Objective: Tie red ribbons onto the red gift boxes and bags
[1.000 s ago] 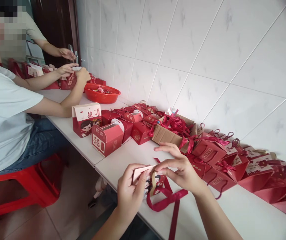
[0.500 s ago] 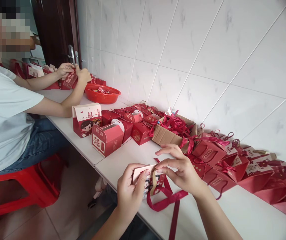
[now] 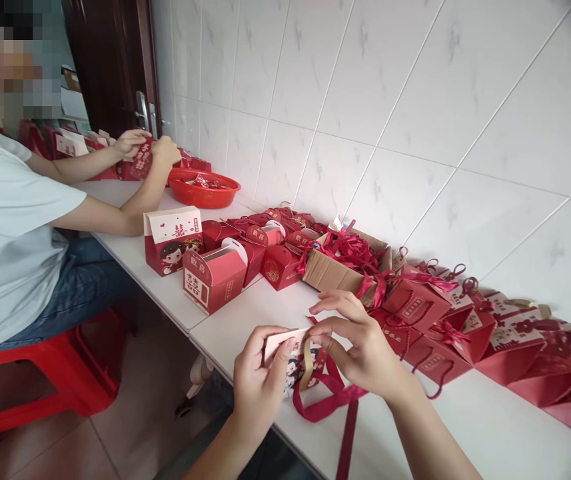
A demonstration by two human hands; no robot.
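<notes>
My left hand (image 3: 264, 373) is closed on a small gift box (image 3: 292, 373), cream at the top with printed cartoon figures, thumb on the near face and fingers behind. My right hand (image 3: 360, 340) is at the box's upper right edge. Its thumb and index finger pinch a ribbon there, while the other fingers are raised. The gold underside of the ribbon (image 3: 307, 367) shows against the box front. From it a dark red length loops below the right hand and hangs down over the table edge. The box's far side is hidden.
Finished red boxes (image 3: 425, 303) line the wall at right. A cardboard carton (image 3: 335, 270) of red ribbons stands behind my hands, with more boxes (image 3: 215, 277) to its left. A co-worker (image 3: 20, 233) sits at left near a red basin (image 3: 204, 193), holding a red packet.
My right thumb and index finger have drawn slightly closer to the box edge. The left hand keeps its grip. The co-worker's hands have shifted slightly around the red packet.
</notes>
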